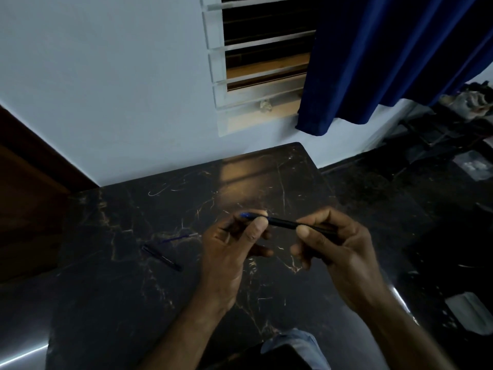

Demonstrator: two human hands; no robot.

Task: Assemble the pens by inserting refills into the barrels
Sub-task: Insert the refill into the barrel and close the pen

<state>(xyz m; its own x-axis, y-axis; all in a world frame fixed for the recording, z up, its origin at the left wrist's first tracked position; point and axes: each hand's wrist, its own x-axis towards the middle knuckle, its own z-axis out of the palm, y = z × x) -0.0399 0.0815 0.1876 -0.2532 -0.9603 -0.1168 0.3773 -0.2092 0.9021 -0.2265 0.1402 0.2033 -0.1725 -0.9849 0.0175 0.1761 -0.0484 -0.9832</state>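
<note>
Above the dark marble table [128,276], both hands hold one black pen barrel [284,223]. My left hand [234,247] pinches its blue end [249,215] between thumb and fingers. My right hand [338,244] grips the black rear part, thumb on top. On the table to the left lie a second black barrel [162,258] and a thin blue refill [178,238], slightly apart from each other and untouched.
A pale wall [106,89] with a louvred window [266,57] and a blue curtain [386,54] stands behind the table. The table's right edge drops to a dark floor with clutter [466,313]. Blue cloth [296,345] shows at the bottom.
</note>
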